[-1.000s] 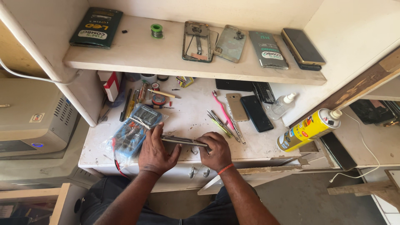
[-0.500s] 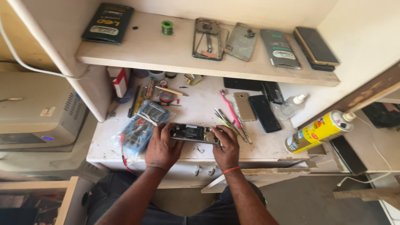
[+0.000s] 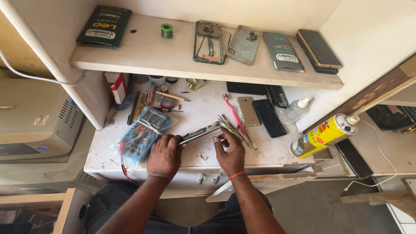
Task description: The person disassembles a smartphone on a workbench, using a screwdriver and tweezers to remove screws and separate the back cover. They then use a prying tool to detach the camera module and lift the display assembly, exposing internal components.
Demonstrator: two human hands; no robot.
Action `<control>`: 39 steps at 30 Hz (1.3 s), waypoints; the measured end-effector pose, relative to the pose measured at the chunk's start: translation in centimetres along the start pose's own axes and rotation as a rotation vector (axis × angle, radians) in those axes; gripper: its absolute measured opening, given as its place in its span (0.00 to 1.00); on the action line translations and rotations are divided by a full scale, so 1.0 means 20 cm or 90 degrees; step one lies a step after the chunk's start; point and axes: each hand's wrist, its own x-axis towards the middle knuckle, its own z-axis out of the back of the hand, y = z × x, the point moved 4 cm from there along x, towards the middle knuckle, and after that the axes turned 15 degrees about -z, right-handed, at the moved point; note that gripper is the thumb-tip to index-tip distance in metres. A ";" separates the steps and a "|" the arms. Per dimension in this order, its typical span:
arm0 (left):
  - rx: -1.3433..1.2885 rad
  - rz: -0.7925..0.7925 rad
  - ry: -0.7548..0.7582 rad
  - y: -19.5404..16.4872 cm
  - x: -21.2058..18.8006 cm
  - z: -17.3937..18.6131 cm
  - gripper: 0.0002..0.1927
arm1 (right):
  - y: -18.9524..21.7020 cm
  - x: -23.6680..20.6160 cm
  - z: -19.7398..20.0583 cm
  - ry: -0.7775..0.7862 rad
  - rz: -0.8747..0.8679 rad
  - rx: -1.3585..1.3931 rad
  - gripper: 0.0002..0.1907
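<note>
Over the white workbench's (image 3: pixel 277 151) front edge, the left hand (image 3: pixel 164 157) pinches a thin grey opened phone frame (image 3: pixel 200 132) tilted on edge, while the right hand (image 3: pixel 229 151), fingers loosely curled, touches tweezers (image 3: pixel 232 129) beside it.

The opened phone body (image 3: pixel 200 132) is a thin, dark slab with a silvery metal edge. It is seen almost edge-on, tilted so that its right end sits higher than its left. It hangs just above the white worktop (image 3: pixel 203 104), near the front edge. The left hand (image 3: pixel 164 157) pinches its lower left end, and the right hand (image 3: pixel 229 151) has fingertips at its right end.
</note>
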 end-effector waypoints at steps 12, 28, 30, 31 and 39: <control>-0.035 0.054 -0.026 0.03 -0.02 -0.03 0.11 | 0.15 -0.04 -0.09 0.034 0.054 -0.051 0.16; -0.055 0.124 -0.031 0.05 -0.05 -0.05 0.16 | 0.16 -0.04 -0.36 0.188 -0.135 0.252 0.12; -0.037 0.098 -0.039 0.05 -0.04 -0.03 0.17 | 0.13 -0.05 -0.34 0.203 -0.119 0.322 0.12; -0.031 0.090 -0.021 0.04 -0.04 -0.03 0.17 | 0.10 -0.06 -0.33 0.210 -0.127 0.344 0.12; -0.041 0.069 -0.033 0.00 0.00 0.01 0.10 | -0.18 0.05 -0.07 0.106 -0.265 0.465 0.13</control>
